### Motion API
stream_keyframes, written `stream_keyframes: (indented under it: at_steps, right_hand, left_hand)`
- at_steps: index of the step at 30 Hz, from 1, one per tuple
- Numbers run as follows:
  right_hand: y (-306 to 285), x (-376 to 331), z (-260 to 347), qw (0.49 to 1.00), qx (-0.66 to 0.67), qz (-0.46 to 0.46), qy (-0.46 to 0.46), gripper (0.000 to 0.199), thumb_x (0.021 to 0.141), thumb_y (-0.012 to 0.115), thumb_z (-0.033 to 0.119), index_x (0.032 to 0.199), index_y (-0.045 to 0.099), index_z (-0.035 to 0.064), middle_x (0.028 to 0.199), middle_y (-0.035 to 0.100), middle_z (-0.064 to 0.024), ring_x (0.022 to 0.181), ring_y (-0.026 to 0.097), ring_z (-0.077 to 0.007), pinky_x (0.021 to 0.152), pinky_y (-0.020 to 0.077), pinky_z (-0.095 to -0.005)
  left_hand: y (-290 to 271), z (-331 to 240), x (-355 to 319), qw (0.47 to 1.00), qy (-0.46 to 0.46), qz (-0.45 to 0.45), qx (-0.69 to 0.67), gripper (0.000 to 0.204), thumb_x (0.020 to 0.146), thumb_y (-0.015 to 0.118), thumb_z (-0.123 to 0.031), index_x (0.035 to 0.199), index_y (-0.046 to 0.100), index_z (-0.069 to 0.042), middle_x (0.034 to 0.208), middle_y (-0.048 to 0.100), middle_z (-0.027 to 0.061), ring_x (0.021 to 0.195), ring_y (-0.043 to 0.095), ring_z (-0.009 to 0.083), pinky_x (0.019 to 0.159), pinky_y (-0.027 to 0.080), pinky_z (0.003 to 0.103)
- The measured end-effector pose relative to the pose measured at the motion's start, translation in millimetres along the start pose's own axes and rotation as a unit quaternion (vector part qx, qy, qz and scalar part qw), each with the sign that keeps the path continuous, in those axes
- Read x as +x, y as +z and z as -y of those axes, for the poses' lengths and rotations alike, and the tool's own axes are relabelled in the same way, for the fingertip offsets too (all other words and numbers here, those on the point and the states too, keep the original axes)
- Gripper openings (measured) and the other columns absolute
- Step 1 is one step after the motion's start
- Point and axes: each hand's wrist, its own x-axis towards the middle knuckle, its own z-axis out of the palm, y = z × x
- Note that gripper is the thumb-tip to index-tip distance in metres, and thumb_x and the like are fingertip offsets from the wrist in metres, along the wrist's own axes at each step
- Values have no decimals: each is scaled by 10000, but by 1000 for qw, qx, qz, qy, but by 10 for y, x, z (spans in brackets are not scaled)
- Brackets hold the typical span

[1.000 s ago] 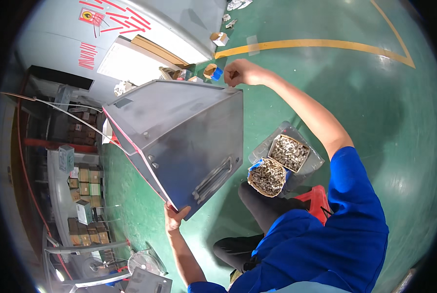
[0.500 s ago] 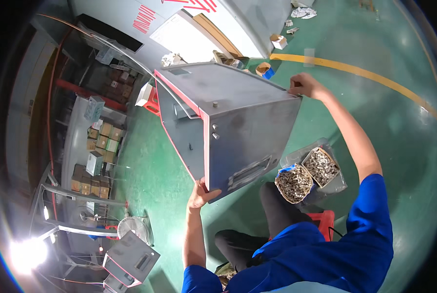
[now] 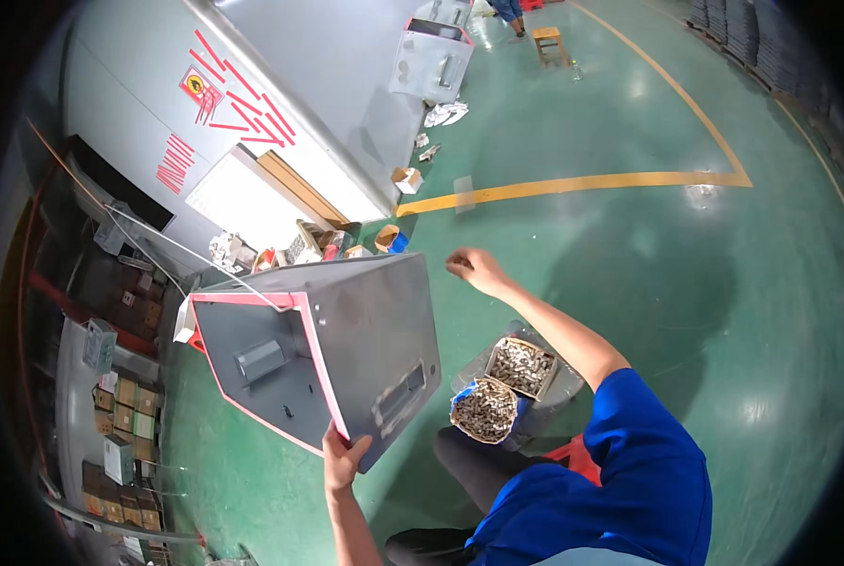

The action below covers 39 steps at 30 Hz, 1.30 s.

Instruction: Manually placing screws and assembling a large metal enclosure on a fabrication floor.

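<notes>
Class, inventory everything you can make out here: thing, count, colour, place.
Metal box: one, grey, pink-edged, left of centre
Filled cartons: two, brown and blue, lower middle
Small metal pieces: many, greyish, inside the cartons
Second metal box: one, grey, top centre
Wooden stool: one, yellowish, far floor
Panel: one, white, against the wall
Stacked boxes: several, mostly brown, left side
Floor: one, green, throughout
Floor lines: several, yellow, upper right
Another person: one, blue clothing, top edge
Plastic piece: one, red, beside shirt
Shirt: one, blue, lower right
Left hand: one, bare, gripping the metal box
Right hand: one, bare, apart from the metal box
</notes>
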Motion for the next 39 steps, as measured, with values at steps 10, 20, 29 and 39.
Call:
stream_keyframes:
  at_steps: [10, 20, 29, 39]
  right_hand:
    - [85, -1488, -470, 984, -40, 142, 96, 167, 862, 642, 208, 903, 661, 47, 836, 692, -69, 778, 645, -164, 694, 500, -330]
    - [779, -2612, -414, 927, -138, 350, -1, 160, 788, 590, 209, 746, 620, 57, 675, 607, -145, 655, 611, -314, 608, 461, -412]
    - [1159, -2953, -409, 881, -283, 345, -160, 239, 762, 677, 257, 823, 572, 50, 843, 557, -112, 852, 581, -309, 730, 475, -427]
    - [1166, -2999, -451, 881, -278, 332, -192, 254, 756, 669, 248, 854, 547, 48, 888, 552, -111, 901, 557, -295, 781, 466, -414]
  left_hand:
    - [156, -227, 239, 971, 150, -65, 172, 494, 878, 609, -108, 1324, 429, 3, 1360, 456, 171, 1317, 368, 323, 1092, 261, 438]
    - [-927, 431, 92, 770, 67, -252, 583, 536, 950, 498, -298, 1417, 329, -98, 1503, 259, 135, 1422, 133, 331, 1113, 104, 571]
    - [-585, 554, -166, 740, 150, -179, 631, 755, 789, 676, -243, 1433, 313, -90, 1496, 282, 136, 1419, 151, 326, 1136, 66, 556]
    - [93, 286, -74, 735, 193, -144, 633, 773, 771, 665, -200, 1426, 295, -21, 1514, 234, 143, 1423, 121, 339, 1130, 51, 582]
